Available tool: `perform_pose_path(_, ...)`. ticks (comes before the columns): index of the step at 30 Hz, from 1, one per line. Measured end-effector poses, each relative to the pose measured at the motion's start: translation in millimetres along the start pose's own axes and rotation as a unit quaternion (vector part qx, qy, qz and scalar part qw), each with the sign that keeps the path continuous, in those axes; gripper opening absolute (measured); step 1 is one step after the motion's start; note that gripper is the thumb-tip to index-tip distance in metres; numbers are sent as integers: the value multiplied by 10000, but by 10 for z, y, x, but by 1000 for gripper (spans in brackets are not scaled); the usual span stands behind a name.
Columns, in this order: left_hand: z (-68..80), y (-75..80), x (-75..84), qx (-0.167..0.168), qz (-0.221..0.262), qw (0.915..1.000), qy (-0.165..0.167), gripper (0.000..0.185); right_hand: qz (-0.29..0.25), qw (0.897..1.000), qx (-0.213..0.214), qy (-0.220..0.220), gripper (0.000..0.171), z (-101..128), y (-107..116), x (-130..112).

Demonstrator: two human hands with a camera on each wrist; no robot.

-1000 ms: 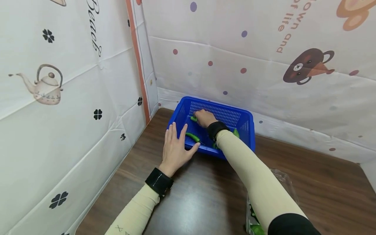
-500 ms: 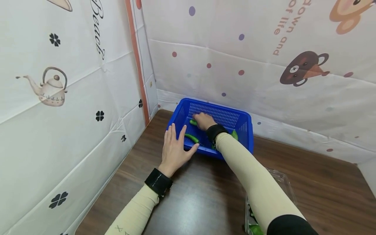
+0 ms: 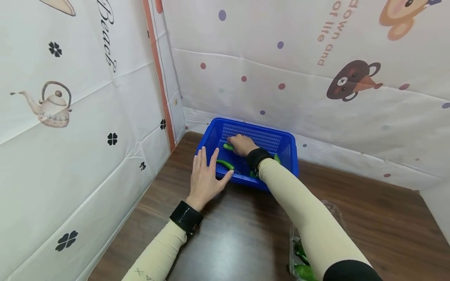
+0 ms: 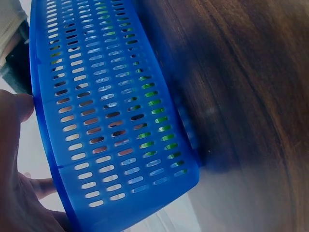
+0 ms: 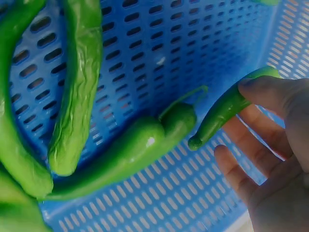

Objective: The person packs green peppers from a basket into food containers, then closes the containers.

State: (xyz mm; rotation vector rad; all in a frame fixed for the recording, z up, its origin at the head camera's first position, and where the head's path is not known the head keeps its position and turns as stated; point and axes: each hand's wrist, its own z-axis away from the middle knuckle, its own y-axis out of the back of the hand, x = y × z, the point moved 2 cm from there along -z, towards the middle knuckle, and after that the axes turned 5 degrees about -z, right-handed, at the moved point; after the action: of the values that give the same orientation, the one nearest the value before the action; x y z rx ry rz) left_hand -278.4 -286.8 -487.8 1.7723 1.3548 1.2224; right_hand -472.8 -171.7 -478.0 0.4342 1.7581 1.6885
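White printed sheets (image 3: 88, 97) with teapots, clovers, dots and a bear are hanging as walls around a dark wooden table (image 3: 369, 210). A blue slotted plastic basket (image 3: 286, 138) is sitting on the table in the far corner, close to both sheets. A clear plastic tray (image 3: 335, 208) is lying on the table near the person, partly hidden under the right sleeve, with green peppers showing inside it at the bottom edge.

The left hand (image 3: 205, 180) is lying flat on the table with fingers straight and spread, fingertips and thumb touching the basket's near-left rim; the left wrist view is showing the thumb pressing against the basket wall (image 4: 111, 125). It is gripping nothing.

The right hand (image 3: 242, 144) is reaching inside the basket, thumb and fingers closing on a small green chili pepper (image 5: 227, 108), which is being held just above the basket floor near the far-left corner. Several more long green peppers (image 5: 77, 87) are lying on the basket floor beside it; one curved pepper (image 5: 140, 147) is lying just next to the held one, its stem tip near it. Another pepper (image 3: 225, 164) is lying by the near rim, just beside the left thumb.
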Motion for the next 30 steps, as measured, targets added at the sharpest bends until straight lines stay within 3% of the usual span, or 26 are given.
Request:
perform_pose_path(12, 78, 31, 159, 27, 283, 9992, -276, 88, -242, 9990, 250, 297, 30, 401, 396, -119)
perform_pose_path(20, 143, 23, 299, 217, 433, 9971, -584, 86, -264, 9981, 261, 482, 33, 699, 504, -196)
perform_pose_path(30, 225, 14, 520, 106, 735, 9917, -1048, 91, -158, 9965, 562, 603, 30, 1180, 637, -291)
